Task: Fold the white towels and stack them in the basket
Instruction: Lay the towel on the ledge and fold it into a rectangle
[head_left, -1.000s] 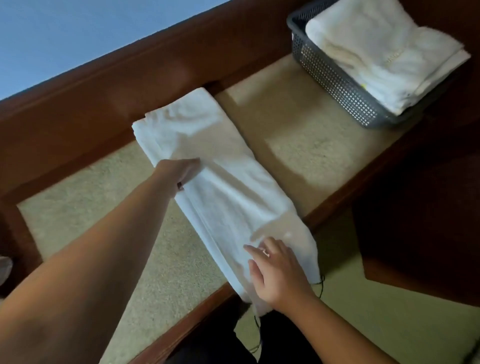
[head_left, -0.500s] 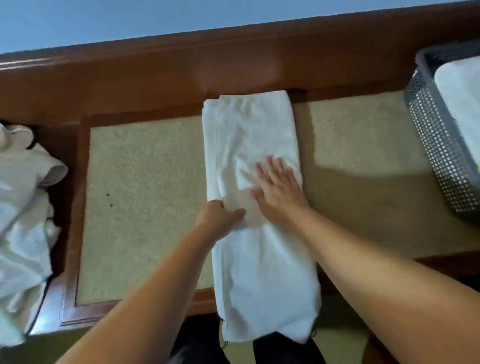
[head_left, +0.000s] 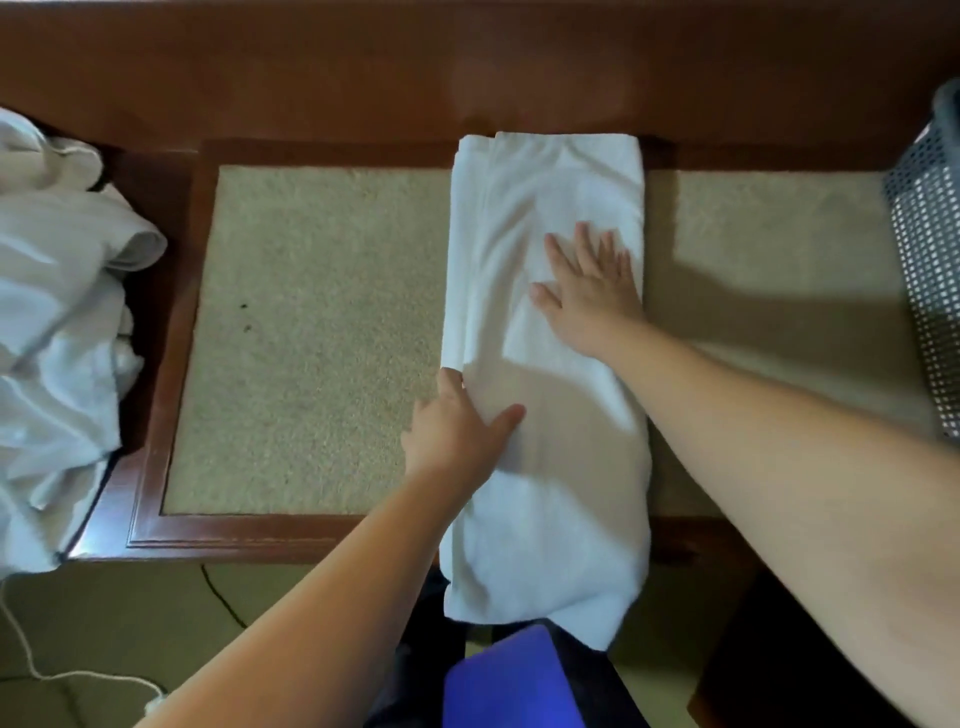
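Head view: a white towel (head_left: 545, 374), folded into a long narrow strip, lies across the bench (head_left: 311, 338), its far end against the wooden back rail and its near end hanging over the front edge. The cloth appears soft, light and limp; it will likely sag and shed its fold if lifted by one corner, so a hold on both long edges, or at the near end for the next fold-over, looks the safer choice. The right hand (head_left: 587, 291) lies flat on the upper right part of the strip, fingers straight and spread, pressing the surface and gripping nothing. The left hand (head_left: 457, 431) sits at the strip's left edge near mid-length, thumb on top of the cloth; its fingers lie along or under the edge, and whether they pinch it cannot be told. A heap of unfolded white towels (head_left: 57, 322) lies at the bench's left end, well apart. The basket (head_left: 930, 249) stands at the right edge, its contents out of frame.
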